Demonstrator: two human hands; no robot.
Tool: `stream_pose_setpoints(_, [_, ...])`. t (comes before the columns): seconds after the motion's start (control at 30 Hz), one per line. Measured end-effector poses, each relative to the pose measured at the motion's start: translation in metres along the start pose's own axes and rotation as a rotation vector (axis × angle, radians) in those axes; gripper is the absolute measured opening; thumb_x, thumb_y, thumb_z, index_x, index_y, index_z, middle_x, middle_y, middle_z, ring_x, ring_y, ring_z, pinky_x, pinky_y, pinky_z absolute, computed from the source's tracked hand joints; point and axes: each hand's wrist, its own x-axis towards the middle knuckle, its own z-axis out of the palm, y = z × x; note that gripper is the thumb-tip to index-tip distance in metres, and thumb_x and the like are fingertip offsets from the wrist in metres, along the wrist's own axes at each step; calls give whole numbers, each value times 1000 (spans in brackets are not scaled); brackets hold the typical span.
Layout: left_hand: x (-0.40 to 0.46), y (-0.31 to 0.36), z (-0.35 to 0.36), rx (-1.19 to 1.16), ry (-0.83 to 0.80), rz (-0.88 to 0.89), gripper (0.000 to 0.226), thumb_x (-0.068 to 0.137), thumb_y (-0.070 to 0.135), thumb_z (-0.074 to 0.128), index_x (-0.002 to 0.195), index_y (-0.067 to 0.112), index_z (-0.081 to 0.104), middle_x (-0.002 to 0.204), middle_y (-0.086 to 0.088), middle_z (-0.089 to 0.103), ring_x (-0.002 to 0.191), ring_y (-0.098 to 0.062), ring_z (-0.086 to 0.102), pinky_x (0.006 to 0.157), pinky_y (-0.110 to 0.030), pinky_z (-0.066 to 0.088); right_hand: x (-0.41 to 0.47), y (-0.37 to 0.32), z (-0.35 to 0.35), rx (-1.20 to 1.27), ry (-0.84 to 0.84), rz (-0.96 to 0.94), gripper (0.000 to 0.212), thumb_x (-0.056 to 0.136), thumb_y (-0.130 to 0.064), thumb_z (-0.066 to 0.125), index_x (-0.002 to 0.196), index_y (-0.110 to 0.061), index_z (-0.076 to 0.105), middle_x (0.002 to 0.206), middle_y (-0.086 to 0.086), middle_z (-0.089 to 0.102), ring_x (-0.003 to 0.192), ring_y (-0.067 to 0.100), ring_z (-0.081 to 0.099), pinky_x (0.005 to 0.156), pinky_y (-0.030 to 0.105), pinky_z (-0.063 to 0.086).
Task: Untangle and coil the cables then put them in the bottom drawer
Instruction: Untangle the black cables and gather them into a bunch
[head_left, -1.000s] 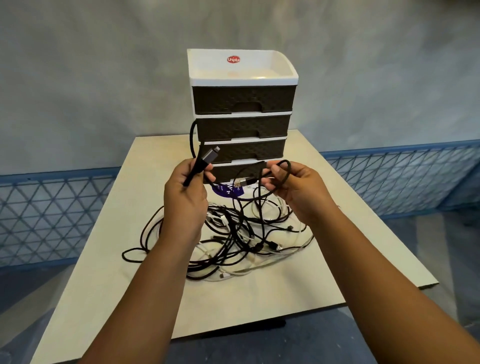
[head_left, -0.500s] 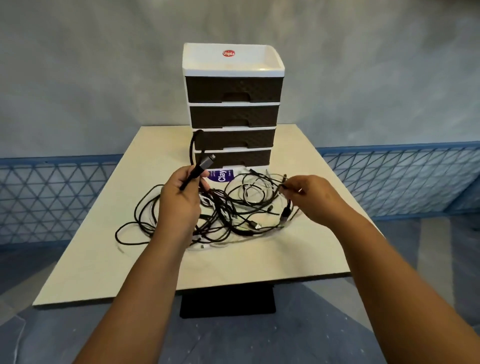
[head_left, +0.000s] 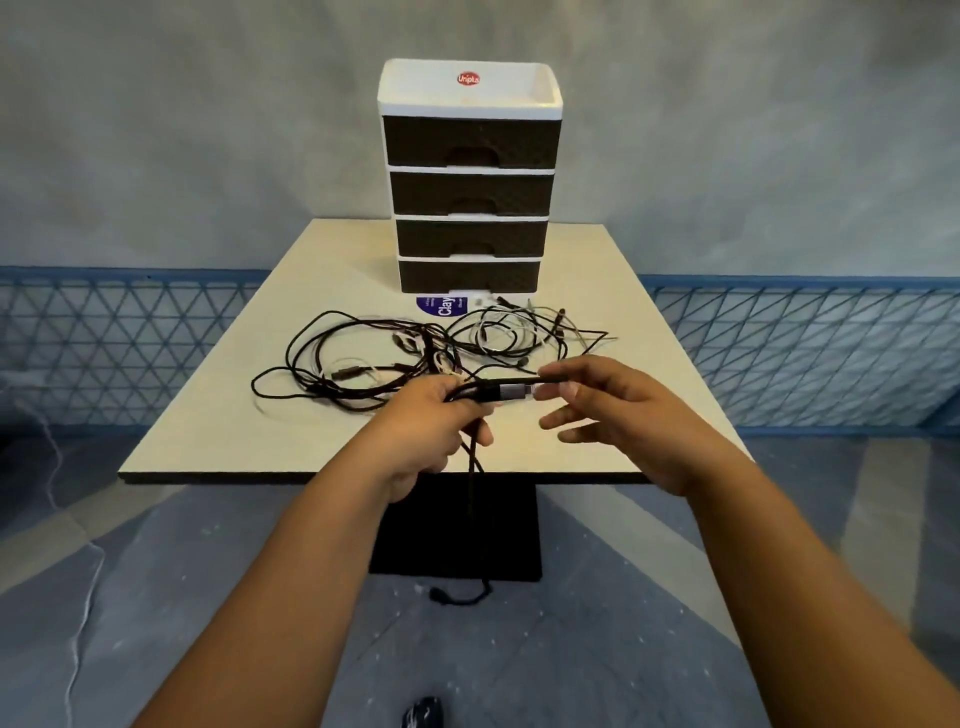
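1. Curled round a black cable (head_left: 475, 483), the left hand (head_left: 434, 426) grips it just behind its grey plug (head_left: 511, 391), so the plug sticks out sideways toward the other hand; the grip seems meant to keep this one cable apart from the rest

2. At the plug's tip, the right hand (head_left: 615, 410) has its index finger and thumb on either side, the other fingers spread and relaxed; whether it truly pinches the tip or only touches it I cannot tell

3. From the left fist the black cable hangs over the table (head_left: 218, 415) edge down to the floor, where its far end lies in a small curl; it looks freed from the heap, likely ready for coiling

4. Beyond the hands, the cable tangle (head_left: 415, 348) of black and pale leads lies spread on the table, not yet sorted

5. Behind it stands the drawer unit (head_left: 470, 104), all four drawers closed; the bottom drawer (head_left: 470, 275) must be opened before anything goes in

6. Just in front of that drawer lies a blue-labelled packet (head_left: 441, 306), touching some cable ends
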Motion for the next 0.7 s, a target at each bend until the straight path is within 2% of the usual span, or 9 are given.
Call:
stream_pose_setpoints(0.1, [-10,-6,12,53,-102,-82,20,101,27,52,91,12,60,60,-1,65,39,-5,25,37,-16,14,-11,-2,23,-41,32,-28,31,99,-12,52,125,-29,57,117,-1,65,101,21,68,89,35,56])
stream_pose_setpoints(0.2, [-22,-16,12,13,-210,-137,19,100,28,54,105,12,62,80,-5,70,43,-6,23,40,-18,13,-18,5,28,-288,61,-94,19,99,-22,53,105,-27,70,99,1,72,89,18,68,82,32,54])
stream_pose_setpoints(0.27, [-27,-22,7,-12,-161,-98,22,95,20,63,117,16,59,92,-6,63,48,-8,31,40,-18,18,-21,9,25,-332,46,-13,29,100,-31,50,94,-16,74,85,6,72,74,15,66,84,38,52])
stream_pose_setpoints(0.37, [-33,-29,-9,121,-31,-17,34,88,13,71,118,20,57,108,-2,57,76,-14,51,53,-22,35,-21,15,15,-358,31,116,38,101,-31,49,83,-4,69,75,7,67,66,9,63,80,35,53])
stream_pose_setpoints(0.4, [-35,-31,-15,135,-27,1,30,88,13,70,115,18,58,108,-3,57,78,-13,51,57,-22,36,-21,18,12,-371,5,152,37,101,-29,50,80,-4,67,73,7,66,66,10,63,77,32,53])
stream_pose_setpoints(0.47, [-41,-33,-27,128,-98,16,13,93,16,65,104,9,59,90,-5,55,63,-9,44,52,-20,33,-21,25,8,-382,-48,210,35,100,-24,52,74,-5,65,71,7,65,66,13,64,76,32,54])
stream_pose_setpoints(0.5, [-45,-34,-32,161,-136,6,13,96,20,60,100,7,59,80,-4,53,56,-7,38,49,-19,31,-20,29,8,-354,-51,231,35,100,-21,52,71,-6,62,71,9,64,68,15,65,77,34,54])
stream_pose_setpoints(0.6, [-52,-34,-48,328,-182,-18,30,96,34,60,101,4,62,64,5,48,51,-6,34,51,-22,29,-15,39,6,-180,49,290,33,99,-9,49,67,-4,56,75,18,61,73,28,69,77,40,56])
stream_pose_setpoints(0.7, [-54,-29,-59,331,-189,23,37,86,39,72,99,4,66,62,6,47,53,-6,32,51,-22,27,-10,51,7,-236,44,335,29,98,-15,54,72,-4,60,72,16,63,68,29,67,74,39,58])
